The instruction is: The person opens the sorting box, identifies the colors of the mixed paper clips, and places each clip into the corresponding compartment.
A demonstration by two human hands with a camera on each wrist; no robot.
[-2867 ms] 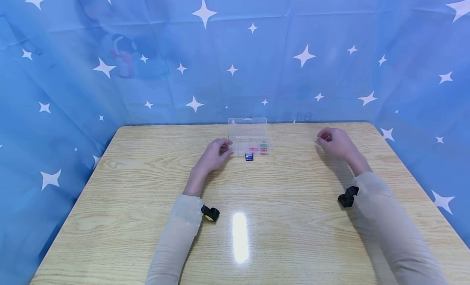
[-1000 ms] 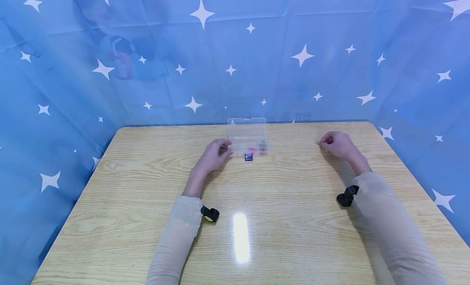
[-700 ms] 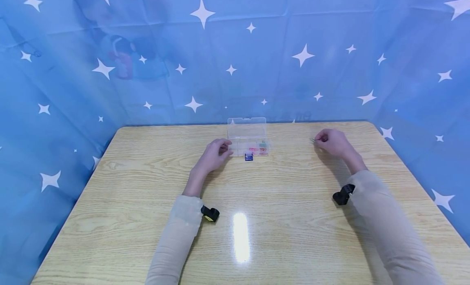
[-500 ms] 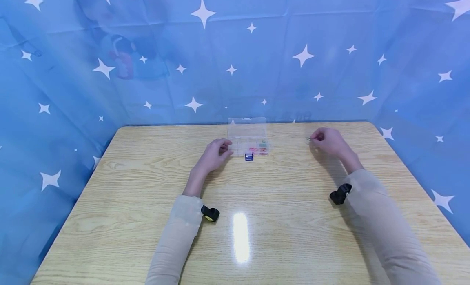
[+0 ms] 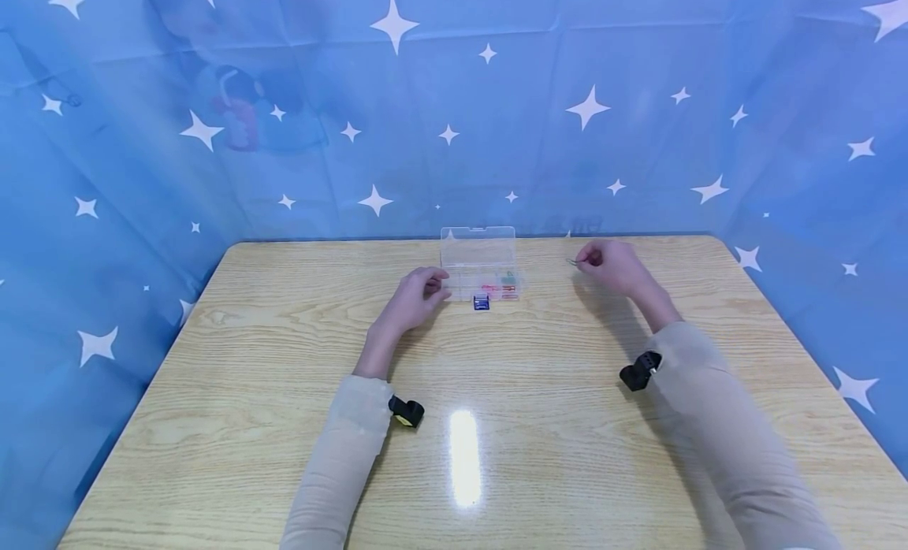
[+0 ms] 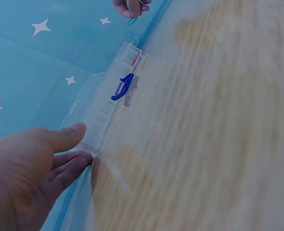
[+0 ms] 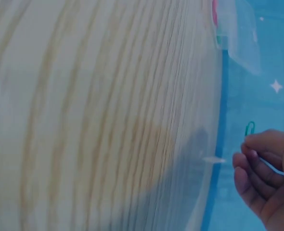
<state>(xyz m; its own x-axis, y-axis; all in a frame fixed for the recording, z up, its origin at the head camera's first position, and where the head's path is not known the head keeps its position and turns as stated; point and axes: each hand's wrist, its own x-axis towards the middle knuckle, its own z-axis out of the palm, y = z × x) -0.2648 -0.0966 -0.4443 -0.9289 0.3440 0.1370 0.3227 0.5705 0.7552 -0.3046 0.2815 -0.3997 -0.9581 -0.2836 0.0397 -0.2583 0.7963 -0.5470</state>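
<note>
My left hand [image 5: 417, 294] grips the left end of a clear plastic box [image 5: 466, 282], its thumb and fingers at the box's corner in the left wrist view. The box's lid [image 5: 478, 247] stands raised at the back. Inside, pink and red items [image 5: 500, 288] and a green item [image 5: 508, 280] lie in the right compartments; their kind is too small to tell. A blue latch-like piece [image 6: 122, 87] is at the box's front. To the right of the box, above the table, my right hand [image 5: 610, 265] pinches a green paper clip [image 7: 249, 128] between thumb and fingertips.
The wooden table [image 5: 539, 424] stretches out in front, and the box stands near its back edge. A blue curtain with white stars [image 5: 539, 140] hangs behind and at both sides. Each sleeve carries a black wrist camera [image 5: 641, 370].
My right hand has moved left toward the box with the paper clip, which now sticks out from its fingertips. The left hand and the box have stayed in place.
</note>
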